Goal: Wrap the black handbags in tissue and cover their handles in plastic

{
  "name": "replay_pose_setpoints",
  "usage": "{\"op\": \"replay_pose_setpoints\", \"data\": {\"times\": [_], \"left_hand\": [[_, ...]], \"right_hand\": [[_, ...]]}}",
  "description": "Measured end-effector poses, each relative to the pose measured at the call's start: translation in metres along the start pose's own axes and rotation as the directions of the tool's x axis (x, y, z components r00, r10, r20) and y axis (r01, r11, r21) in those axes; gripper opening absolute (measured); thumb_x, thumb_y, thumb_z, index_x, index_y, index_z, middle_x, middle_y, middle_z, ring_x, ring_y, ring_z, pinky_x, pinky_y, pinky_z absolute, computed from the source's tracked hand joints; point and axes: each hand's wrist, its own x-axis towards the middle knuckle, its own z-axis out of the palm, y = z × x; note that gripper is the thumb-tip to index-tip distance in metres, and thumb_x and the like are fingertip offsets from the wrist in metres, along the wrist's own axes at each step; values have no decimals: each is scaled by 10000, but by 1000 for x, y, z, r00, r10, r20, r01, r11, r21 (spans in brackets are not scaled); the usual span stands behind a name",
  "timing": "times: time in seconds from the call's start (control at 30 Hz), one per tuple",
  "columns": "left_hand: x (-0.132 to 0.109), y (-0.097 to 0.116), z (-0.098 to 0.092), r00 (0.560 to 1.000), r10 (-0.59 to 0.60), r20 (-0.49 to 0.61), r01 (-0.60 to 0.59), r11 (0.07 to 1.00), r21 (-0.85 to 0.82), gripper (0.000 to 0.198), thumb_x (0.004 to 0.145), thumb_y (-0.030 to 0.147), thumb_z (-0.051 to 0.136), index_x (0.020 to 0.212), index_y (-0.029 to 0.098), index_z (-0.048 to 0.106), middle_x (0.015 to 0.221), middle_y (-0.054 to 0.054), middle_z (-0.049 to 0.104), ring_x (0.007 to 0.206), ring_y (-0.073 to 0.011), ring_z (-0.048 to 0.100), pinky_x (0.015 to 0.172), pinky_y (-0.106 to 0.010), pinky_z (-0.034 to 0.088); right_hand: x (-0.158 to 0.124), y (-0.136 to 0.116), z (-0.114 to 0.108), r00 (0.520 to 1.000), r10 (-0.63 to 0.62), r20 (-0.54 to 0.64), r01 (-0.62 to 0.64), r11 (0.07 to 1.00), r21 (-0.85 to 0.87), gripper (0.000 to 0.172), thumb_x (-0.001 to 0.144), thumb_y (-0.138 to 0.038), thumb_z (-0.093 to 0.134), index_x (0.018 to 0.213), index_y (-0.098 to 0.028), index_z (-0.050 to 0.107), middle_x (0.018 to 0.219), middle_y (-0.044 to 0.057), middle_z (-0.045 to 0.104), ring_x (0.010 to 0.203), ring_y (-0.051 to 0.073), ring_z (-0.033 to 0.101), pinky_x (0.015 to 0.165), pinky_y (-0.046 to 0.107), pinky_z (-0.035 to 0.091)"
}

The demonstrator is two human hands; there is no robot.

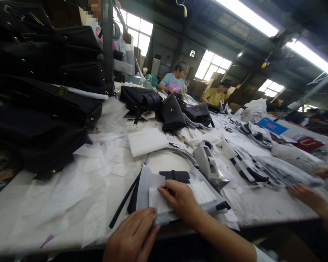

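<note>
A black handbag [133,200] lies on the table before me, its wrapped handle [177,151] arching away from me. White tissue [143,189] and foam sheets cover most of its front. At the bag's near left edge my left hand [132,234] pinches the tissue, fingers pressed together. My right hand [182,200] is over the bag's middle, thumb and forefinger closed on the edge of a small white sheet [157,181]. Just beyond the fingers a black strap piece [175,176] shows.
Black bags [38,109] are piled high at left. A grey tape dispenser [207,163] stands right of the handle. More black bags [172,112] lie behind. Another person's hands [308,196] handle plastic-wrapped goods at right. People sit farther back.
</note>
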Motion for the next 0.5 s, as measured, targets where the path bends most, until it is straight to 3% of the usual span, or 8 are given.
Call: {"op": "replay_pose_setpoints", "data": {"times": [0.2,0.37,0.5], "left_hand": [[7,-1,3,994,-81,66,74,992,101,393,998,379,443,1336,185,494,886,-2,752,739,-143,715,680,-235,537],[14,-5,8,978,-193,75,182,974,136,386,997,350,429,1368,257,472,817,39,743,652,-150,702,600,-244,519],[18,-12,9,957,-253,144,244,966,81,401,968,305,453,1367,283,470,798,61,738,619,-148,701,503,-228,496]], "right_hand": [[-2,2,7,999,14,-33,-16,999,-48,243,962,-342,537,772,-197,578,757,-2,619,694,138,571,632,245,336],[-1,-2,8,997,65,-32,-66,996,-54,218,959,-336,537,796,-202,593,777,0,636,706,140,595,643,242,345],[2,-4,7,993,114,-43,-114,993,-21,160,932,-297,561,811,-202,605,769,2,656,700,140,606,635,232,352]]}}
